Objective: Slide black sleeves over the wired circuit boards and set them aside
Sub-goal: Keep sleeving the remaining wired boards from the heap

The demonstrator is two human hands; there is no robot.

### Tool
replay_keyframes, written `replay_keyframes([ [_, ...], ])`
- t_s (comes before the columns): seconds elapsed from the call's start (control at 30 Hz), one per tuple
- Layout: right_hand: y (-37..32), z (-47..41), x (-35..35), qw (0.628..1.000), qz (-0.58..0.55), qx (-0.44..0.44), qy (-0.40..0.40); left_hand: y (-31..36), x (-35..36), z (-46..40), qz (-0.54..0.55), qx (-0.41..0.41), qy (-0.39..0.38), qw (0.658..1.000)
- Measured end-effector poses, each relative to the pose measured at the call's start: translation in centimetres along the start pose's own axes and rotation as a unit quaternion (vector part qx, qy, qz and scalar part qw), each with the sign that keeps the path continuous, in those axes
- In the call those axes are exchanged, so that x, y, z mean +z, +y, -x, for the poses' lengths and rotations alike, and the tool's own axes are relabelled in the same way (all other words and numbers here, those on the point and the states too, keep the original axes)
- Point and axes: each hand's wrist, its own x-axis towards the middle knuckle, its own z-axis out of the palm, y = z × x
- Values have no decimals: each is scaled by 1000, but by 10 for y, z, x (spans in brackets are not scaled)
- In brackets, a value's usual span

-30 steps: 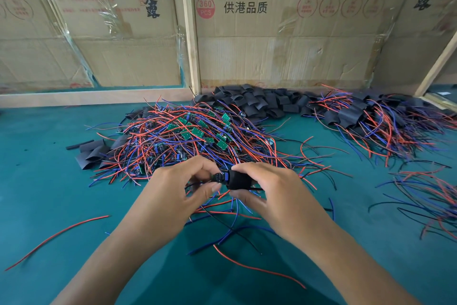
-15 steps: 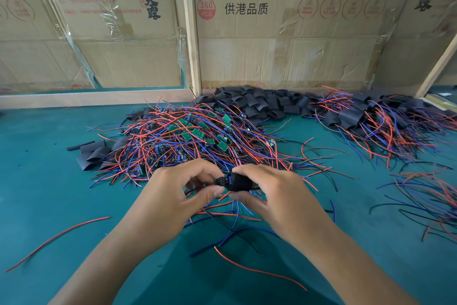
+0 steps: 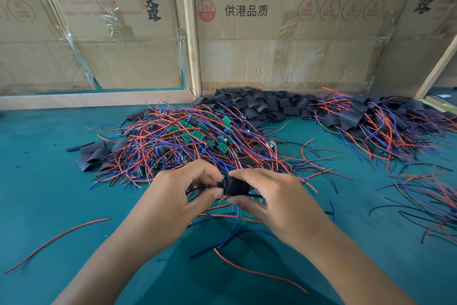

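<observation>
My right hand (image 3: pixel 277 202) pinches a black sleeve (image 3: pixel 236 186) between thumb and fingers, just above the green table. My left hand (image 3: pixel 173 196) pinches the wired circuit board at the sleeve's left mouth; only the board's dark end (image 3: pixel 220 184) shows, the rest sits inside the sleeve. Its red, blue and black wires (image 3: pixel 230 220) trail down under both hands. Behind the hands lies a big pile of bare green boards with red and blue wires (image 3: pixel 195 136). A heap of loose black sleeves (image 3: pixel 259 104) sits against the back wall.
Sleeved boards with wires are heaped at the far right (image 3: pixel 366 124). More loose wires lie at the right edge (image 3: pixel 425 198). A few flat sleeves (image 3: pixel 91 156) rest left of the pile, and a single red wire (image 3: pixel 57 240) lies at lower left. Cardboard boxes (image 3: pixel 284 32) wall off the back.
The sleeve has slid a little further left over the board, so less of the board's end shows. Both hands stay in nearly the same place.
</observation>
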Motion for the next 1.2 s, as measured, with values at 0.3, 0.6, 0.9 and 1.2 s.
replay_keyframes([
  [0.3,-1,0,-3,999,-19,1,29,6,2,0,56,6,14,998],
  [0.6,-4,-1,-3,1000,-11,1,26,6,3,0,45,14,-3,999],
  [0.9,-10,3,4,997,81,8,-5,-5,12,-2,97,-52,-47,993],
  [1.2,-13,2,6,1000,-2,14,-11,-13,11,-3,161,-74,-59,982],
])
